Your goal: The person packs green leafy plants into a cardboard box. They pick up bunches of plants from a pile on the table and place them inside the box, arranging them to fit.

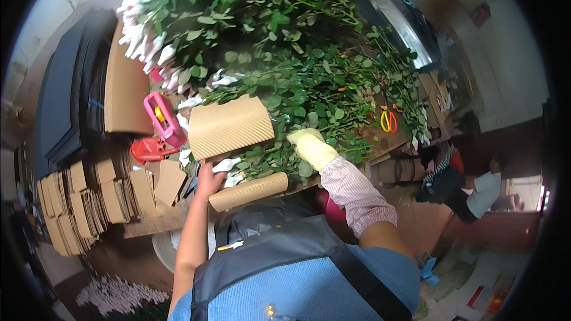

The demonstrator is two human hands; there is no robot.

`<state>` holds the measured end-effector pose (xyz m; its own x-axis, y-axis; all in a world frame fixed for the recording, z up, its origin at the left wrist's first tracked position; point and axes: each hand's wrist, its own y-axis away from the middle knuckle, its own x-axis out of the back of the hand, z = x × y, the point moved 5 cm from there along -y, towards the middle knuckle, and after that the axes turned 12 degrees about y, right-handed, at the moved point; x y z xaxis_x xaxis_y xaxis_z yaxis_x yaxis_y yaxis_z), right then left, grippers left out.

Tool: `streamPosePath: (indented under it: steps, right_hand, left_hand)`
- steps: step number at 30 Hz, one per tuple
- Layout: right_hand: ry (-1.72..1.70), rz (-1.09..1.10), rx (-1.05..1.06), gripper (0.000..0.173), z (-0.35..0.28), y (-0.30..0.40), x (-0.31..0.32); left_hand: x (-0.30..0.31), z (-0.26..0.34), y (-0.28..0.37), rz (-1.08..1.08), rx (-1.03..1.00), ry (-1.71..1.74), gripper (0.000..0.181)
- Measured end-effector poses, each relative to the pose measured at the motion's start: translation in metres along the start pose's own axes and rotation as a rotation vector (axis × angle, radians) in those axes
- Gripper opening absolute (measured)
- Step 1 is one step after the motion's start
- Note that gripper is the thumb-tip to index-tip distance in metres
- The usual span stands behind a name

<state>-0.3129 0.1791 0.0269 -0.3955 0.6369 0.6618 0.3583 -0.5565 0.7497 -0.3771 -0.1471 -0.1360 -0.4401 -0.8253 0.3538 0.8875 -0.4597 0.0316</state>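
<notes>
A sheet of corrugated cardboard (pixel 231 127) curves over leafy stems with white-sleeved flower heads, its other rolled edge (pixel 250 191) lying nearer my body. Between the two parts, my bare left hand (pixel 211 180) is at the sheet's left side, its fingers partly hidden, close to a white-sleeved bud (pixel 226 165). My right hand (pixel 310 143), in a pale yellow glove, reaches over the green stems (pixel 294 98) right of the cardboard; its fingertips are hidden among leaves. A pink tape dispenser (pixel 164 120) stands left of the cardboard.
A large heap of sleeved flowers (pixel 250 13) covers the back of the table. Scissors with yellow and red handles (pixel 388 121) lie at right. Folded cardboard pieces (pixel 89 205) and a red pouch (pixel 149 150) are at left. A person (pixel 484 191) is far right.
</notes>
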Motion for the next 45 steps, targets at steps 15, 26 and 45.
streamPosePath:
  steps: [15,26,45]
  right_hand:
    - [0.765,0.409,0.867,0.042,-0.102,0.032,-0.081]
    - [0.739,0.255,0.847,0.037,-0.127,0.017,-0.084]
    - [0.718,0.165,0.760,0.040,-0.129,0.007,-0.088]
  left_hand:
    - [-0.014,0.008,-0.002,0.011,0.122,0.046,0.058]
    - [0.002,0.034,-0.002,0.085,0.032,0.035,0.054]
    - [0.074,-0.005,0.009,0.418,0.389,0.606,0.011]
